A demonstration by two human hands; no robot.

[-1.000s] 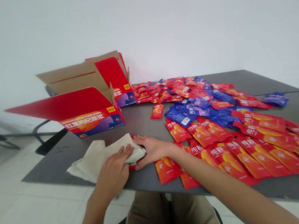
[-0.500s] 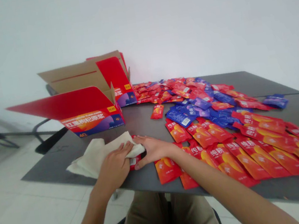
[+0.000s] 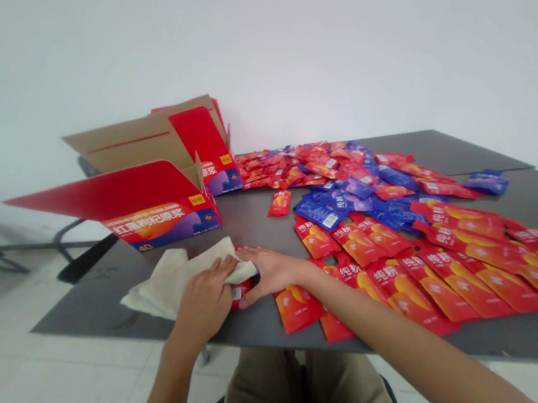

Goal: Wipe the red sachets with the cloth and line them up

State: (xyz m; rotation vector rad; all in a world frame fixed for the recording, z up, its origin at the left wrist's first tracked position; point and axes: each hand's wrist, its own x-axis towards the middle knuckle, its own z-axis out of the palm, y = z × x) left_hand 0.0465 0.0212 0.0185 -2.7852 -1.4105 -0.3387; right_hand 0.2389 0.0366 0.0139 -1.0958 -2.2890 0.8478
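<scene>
Hands meet near the front edge of the dark grey tabletop (image 3: 252,221), at about 12 o'clock from the seated person. The small red foil sachet (image 3: 237,293) lies between them, mostly hidden under the crumpled cream-coloured cloth (image 3: 168,285), so I cannot tell its long axis. The left hand (image 3: 204,302) comes in from 7 o'clock, its fingers (image 3: 221,268) close together and curled over the cloth, pressing it onto the sachet. The right hand (image 3: 273,269) reaches in from 4 o'clock, palm down and forearm low, with forefinger and thumb clamped on the sachet's right end. Both hands touch it. The open red cardboard box (image 3: 163,220) stands at 11 o'clock. Rows of red sachets (image 3: 443,283) and blue sachets (image 3: 335,208) spread out towards 2 o'clock.
</scene>
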